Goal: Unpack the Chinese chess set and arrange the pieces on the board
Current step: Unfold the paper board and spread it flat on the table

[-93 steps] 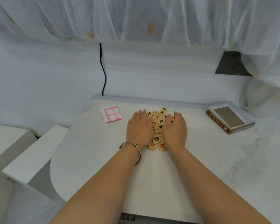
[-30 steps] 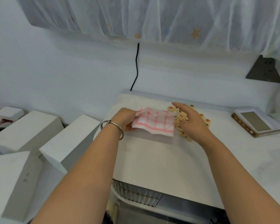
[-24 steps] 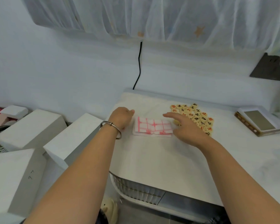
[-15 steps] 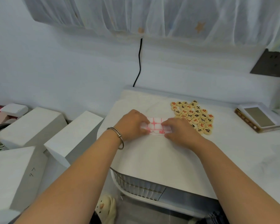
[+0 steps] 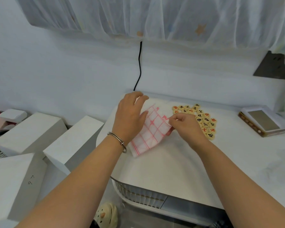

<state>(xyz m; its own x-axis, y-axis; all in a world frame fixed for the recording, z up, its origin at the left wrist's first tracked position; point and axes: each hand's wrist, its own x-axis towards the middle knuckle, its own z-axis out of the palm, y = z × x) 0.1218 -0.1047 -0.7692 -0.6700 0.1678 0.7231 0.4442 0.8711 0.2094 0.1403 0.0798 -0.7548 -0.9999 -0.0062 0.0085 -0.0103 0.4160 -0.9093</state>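
Note:
A folded white cloth board (image 5: pixel 150 132) with a red grid lies partly unfolded on the white table (image 5: pixel 163 165), tilted up toward the far side. My left hand (image 5: pixel 130 116) rests on its left part with fingers spread. My right hand (image 5: pixel 185 125) pinches the board's right edge between thumb and fingers. Several round cream chess pieces (image 5: pixel 202 120) with red and black characters lie in a flat cluster just right of my right hand, which hides part of them.
The open chess box (image 5: pixel 264 122) sits at the table's far right. White foam blocks (image 5: pixel 72 145) stand left of the table, below its level. A black cable (image 5: pixel 139 66) hangs down the wall behind. A small plush toy (image 5: pixel 106 214) lies under the table's front edge.
The folded board went from a small packet under both hands to a larger, partly opened sheet. My left hand moved up and spread flat; my right hand now pinches the right edge.

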